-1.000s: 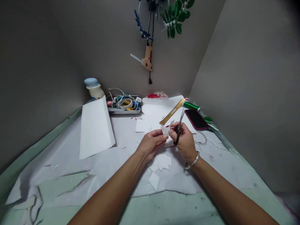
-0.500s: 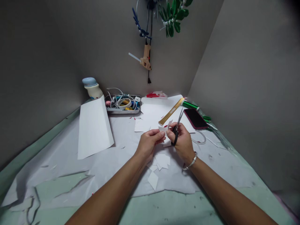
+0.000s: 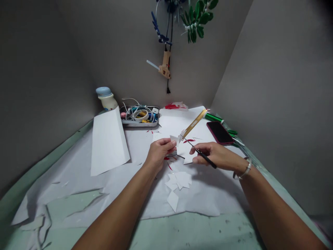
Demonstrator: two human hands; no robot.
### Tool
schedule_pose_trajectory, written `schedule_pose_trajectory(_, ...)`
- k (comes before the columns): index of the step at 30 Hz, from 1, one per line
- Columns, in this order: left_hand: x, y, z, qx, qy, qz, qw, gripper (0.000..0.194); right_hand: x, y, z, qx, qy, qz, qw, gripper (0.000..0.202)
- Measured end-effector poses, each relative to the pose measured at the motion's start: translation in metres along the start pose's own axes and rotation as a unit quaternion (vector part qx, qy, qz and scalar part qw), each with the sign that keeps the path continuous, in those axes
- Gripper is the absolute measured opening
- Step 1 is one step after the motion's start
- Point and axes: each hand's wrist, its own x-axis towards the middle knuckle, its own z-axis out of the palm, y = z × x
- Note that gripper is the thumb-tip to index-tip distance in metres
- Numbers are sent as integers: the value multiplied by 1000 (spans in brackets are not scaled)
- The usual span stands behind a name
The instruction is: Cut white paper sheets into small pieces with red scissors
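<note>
1. Now the right hand [image 3: 221,154] lies farther to the right, wrist turned sideways; half a second earlier it is close beside the left hand [image 3: 158,151].
2. Scissors [image 3: 204,158], gripped between the right thumb and fingers, slant with blades toward the left hand and black handle toward the lower right; earlier, the blades point up toward the phone [image 3: 220,132]. Whether the tips touch paper cannot be told.
3. The left hand, as before, pinches a small white paper piece [image 3: 174,140] between thumb and fingers, just below the lower end of the gold strip [image 3: 195,122].
4. Red scraps [image 3: 189,140], mostly covered earlier, show between and beneath the hands.
5. Unchanged, cut white pieces [image 3: 180,180] overlap nearer the viewer, with a diamond-shaped piece [image 3: 172,201] at their near end.
</note>
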Motion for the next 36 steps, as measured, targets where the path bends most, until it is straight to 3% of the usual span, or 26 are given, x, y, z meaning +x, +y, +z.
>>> schedule_pose_trajectory(3, 1, 0, -1, -3, 1, -2, 1000, 24, -3, 0, -8, -36, -84, 29, 995, 41)
schedule_pose_trajectory(6, 1, 0, -1, -6, -7, -5, 1000, 24, -4, 2, -13, -44, -108, 43, 992, 42)
schedule_pose_trajectory(17, -5, 2, 2, 29, -75, -40, 996, 19, -2, 8, -14, -30, -85, 41, 995, 45)
schedule_pose_trajectory(36, -6, 2, 3, 34, -112, -57, 991, 18, 3, 13, -5, -82, -17, 14, 996, 48)
